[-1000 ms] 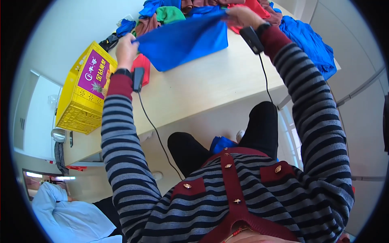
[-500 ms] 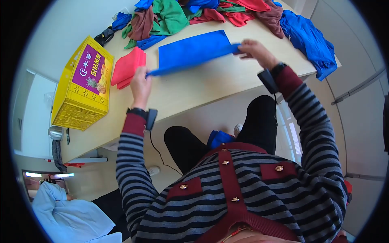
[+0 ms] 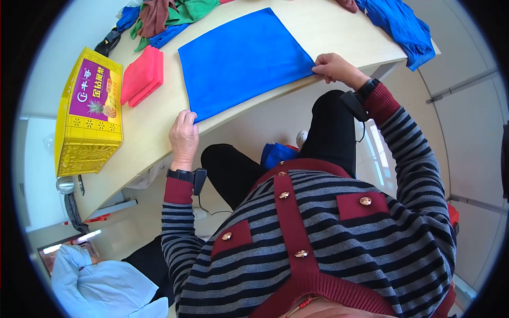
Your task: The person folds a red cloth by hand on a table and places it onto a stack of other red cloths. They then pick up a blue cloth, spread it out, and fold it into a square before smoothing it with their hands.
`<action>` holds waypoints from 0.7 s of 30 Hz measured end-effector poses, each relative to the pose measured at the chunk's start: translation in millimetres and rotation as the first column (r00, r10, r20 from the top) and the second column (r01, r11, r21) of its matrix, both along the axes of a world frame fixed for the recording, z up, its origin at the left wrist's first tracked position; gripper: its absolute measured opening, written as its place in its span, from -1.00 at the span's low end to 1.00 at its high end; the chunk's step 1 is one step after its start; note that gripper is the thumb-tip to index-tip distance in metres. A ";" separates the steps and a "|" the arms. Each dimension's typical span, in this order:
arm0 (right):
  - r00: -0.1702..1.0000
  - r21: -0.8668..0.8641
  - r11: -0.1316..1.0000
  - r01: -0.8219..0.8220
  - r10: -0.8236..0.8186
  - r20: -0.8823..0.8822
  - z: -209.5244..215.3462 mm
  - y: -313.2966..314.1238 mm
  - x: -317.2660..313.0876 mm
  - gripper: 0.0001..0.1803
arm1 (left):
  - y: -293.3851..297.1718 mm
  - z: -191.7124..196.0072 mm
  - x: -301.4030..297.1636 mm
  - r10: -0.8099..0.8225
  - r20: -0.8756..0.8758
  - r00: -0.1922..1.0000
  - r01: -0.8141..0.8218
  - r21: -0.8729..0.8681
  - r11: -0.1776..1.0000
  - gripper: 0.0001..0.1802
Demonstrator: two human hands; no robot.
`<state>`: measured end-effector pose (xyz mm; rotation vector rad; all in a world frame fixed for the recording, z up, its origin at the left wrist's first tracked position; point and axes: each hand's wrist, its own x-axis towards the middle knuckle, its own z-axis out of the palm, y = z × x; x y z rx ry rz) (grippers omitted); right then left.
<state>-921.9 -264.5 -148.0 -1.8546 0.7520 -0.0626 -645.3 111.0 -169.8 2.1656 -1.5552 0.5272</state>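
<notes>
A blue cloth (image 3: 241, 63) lies spread flat on the pale wooden table (image 3: 159, 119), its near edge along the table's front. My left hand (image 3: 184, 132) pinches the near left corner of the cloth between thumb and fingers. At the near right corner, my right hand (image 3: 335, 70) grips the cloth the same way. Left of the blue cloth sits a small stack of folded red cloths (image 3: 143, 77).
A yellow carton (image 3: 90, 132) with a pineapple picture stands at the table's left. Crumpled green cloth (image 3: 185, 11) and other cloths lie at the far left, a blue heap (image 3: 397, 32) at the far right. A person in a light blue shirt (image 3: 103, 283) is at lower left.
The blue cloth has gone from doubled over, its near edge raised, to spread out flat. Both hands have come nearer to me with its corners. The view has shifted too.
</notes>
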 end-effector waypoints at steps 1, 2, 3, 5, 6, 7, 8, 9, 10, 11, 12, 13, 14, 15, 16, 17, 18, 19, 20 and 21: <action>1.000 -0.053 0.999 -0.002 0.001 -0.023 1.6 0.2 0.5 -0.81 | 0.8 0.1 -1.9 0.000 0.003 1.000 0.000 0.004 1.000 -0.70; 0.999 -0.106 0.994 -0.007 0.002 -0.046 3.3 0.7 1.4 -0.81 | 0.8 0.2 -3.0 0.001 0.006 1.000 -0.001 0.008 1.000 -0.70; 0.998 -0.161 0.987 -0.013 0.002 -0.070 2.4 -0.3 1.7 -0.81 | -0.1 -0.1 -3.9 -0.003 0.003 1.000 0.003 0.010 1.000 -0.70; 0.996 -0.217 0.976 -0.013 -0.006 -0.086 0.6 -2.1 5.1 -0.80 | -2.1 -0.3 -4.9 -0.007 -0.006 1.000 0.007 0.017 1.000 -0.71; 0.995 -0.275 0.961 -0.017 -0.010 -0.098 -0.2 -2.8 6.6 -0.80 | -2.8 -0.2 -5.4 -0.008 -0.009 1.000 0.008 0.020 1.000 -0.71; 0.994 -0.331 0.943 -0.023 -0.014 -0.110 -1.1 -3.1 6.6 -0.79 | -3.5 -0.3 -6.3 -0.010 -0.011 1.000 0.011 0.021 1.000 -0.71; 0.994 -0.330 0.944 -0.026 -0.012 -0.111 -0.7 -2.4 7.5 -0.79 | -3.3 0.2 -7.3 -0.011 -0.009 1.000 0.011 0.026 1.000 -0.71; 0.991 -0.336 0.941 -0.034 -0.013 -0.136 -0.2 -1.9 8.1 -0.79 | -3.3 0.7 -8.5 -0.012 -0.007 1.000 0.012 0.031 0.999 -0.71; 0.987 -0.341 0.939 -0.042 -0.014 -0.160 0.3 -1.4 8.4 -0.79 | -3.0 1.1 -9.3 -0.012 -0.005 1.000 0.012 0.037 0.999 -0.70; 0.983 -0.346 0.937 -0.051 -0.014 -0.185 0.7 -0.9 8.7 -0.80 | -2.1 1.2 -9.9 -0.009 -0.006 1.000 0.010 0.038 0.999 -0.70; 0.982 -0.344 0.937 -0.054 -0.012 -0.186 1.0 -0.4 8.4 -0.80 | -0.8 1.2 -10.5 -0.012 -0.007 1.000 0.012 0.047 0.999 -0.71; 0.976 -0.342 0.938 -0.064 -0.013 -0.219 3.8 -0.6 8.0 -0.81 | -0.7 3.1 -10.9 -0.015 -0.005 1.000 0.015 0.054 0.998 -0.72; 0.968 -0.338 0.938 -0.073 -0.015 -0.252 7.3 0.6 7.4 -0.82 | -0.5 5.2 -11.6 -0.019 -0.004 1.000 0.019 0.062 0.998 -0.72; 0.959 -0.334 0.939 -0.082 -0.017 -0.284 8.6 2.0 6.9 -0.83 | 0.2 7.0 -12.9 -0.017 -0.002 1.000 0.017 0.062 0.998 -0.72; 0.959 -0.333 0.939 -0.083 -0.016 -0.282 6.0 3.2 6.7 -0.83 | 1.5 8.8 -14.8 -0.025 -0.001 1.000 0.025 0.099 0.995 -0.72; 0.968 -0.552 0.826 -0.110 -0.038 -0.250 1.3 5.0 6.6 -0.85 | 3.0 11.5 -16.9 -0.033 0.001 0.999 0.033 0.136 0.990 -0.73; 0.977 -0.742 0.659 -0.120 -0.056 -0.208 0.0 5.0 6.0 -0.86 | 1.5 17.0 -17.6 -0.045 0.006 0.999 0.043 0.168 0.985 -0.73; 0.984 -0.884 0.452 -0.117 -0.065 -0.163 -1.2 4.3 4.7 -0.87 | 0.4 24.3 -17.8 -0.048 0.012 0.999 0.046 0.167 0.985 -0.73; 0.985 -0.885 0.453 -0.113 -0.064 -0.159 4.1 12.6 9.6 -0.87 | 0.9 31.4 -17.6 -0.062 -0.032 0.998 0.066 0.168 0.984 -0.76; 0.998 -0.893 0.449 -0.018 0.055 0.007 6.7 23.6 17.9 -0.84 | 0.4 37.8 -17.0 -0.076 -0.075 0.994 0.088 0.169 0.982 -0.78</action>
